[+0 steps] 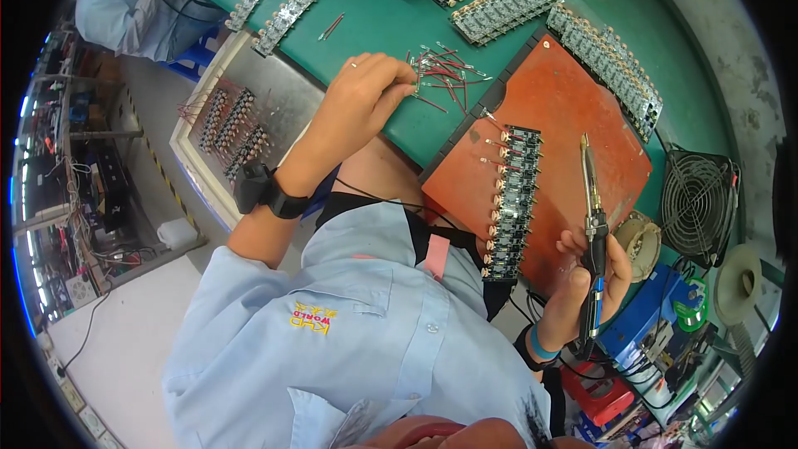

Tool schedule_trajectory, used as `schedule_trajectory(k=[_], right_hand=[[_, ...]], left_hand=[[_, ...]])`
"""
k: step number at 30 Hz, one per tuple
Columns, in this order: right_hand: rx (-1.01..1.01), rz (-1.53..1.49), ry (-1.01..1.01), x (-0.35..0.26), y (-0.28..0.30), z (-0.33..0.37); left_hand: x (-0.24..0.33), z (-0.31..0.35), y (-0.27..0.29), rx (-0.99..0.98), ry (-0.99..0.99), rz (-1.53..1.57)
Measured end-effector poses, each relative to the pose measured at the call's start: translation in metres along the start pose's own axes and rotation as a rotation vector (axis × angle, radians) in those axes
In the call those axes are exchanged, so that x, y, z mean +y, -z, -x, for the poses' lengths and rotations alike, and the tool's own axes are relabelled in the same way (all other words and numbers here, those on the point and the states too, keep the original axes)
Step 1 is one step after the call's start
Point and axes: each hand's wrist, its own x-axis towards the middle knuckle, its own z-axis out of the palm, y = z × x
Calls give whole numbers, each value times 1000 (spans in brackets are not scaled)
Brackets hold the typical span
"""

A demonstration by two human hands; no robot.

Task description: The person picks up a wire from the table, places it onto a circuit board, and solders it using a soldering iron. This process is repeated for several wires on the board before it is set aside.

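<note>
My left hand (363,98) reaches over the green mat with thumb and fingers pinched together at the near edge of a loose pile of dark red wires (453,75). What sits between those fingertips is too small to make out. My right hand (592,278) is wrapped round the handle of a soldering iron (593,229), its metal tip pointing away from me. Left of the iron, a strip of small circuit boards (514,208) lies on the orange-red work pad (561,100). Short red wires stick out from the strip's far left side.
More board strips (291,12) and stacked boards (507,10) lie farther back. A tray (287,83) at the left holds wired boards (233,129). To the right stand a round black fan (700,199), a blue box (644,308) and a solder spool (692,303). Another person (125,12) sits far left.
</note>
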Motion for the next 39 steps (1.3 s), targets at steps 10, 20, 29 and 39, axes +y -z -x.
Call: schedule_trajectory(k=[10,20,29,39], right_hand=[[43,4,7,5,-5,1],[6,86,-6,1,-5,5],[-136,45,-18,-2,4,6],[-103,-34,-159,-12,-12,-3]], left_hand=[[-11,12,10,110,51,-112],[16,1,-1,-118,-76,-167],[93,9,12,-214,-224,322],[114,16,-15,-329,-198,520]])
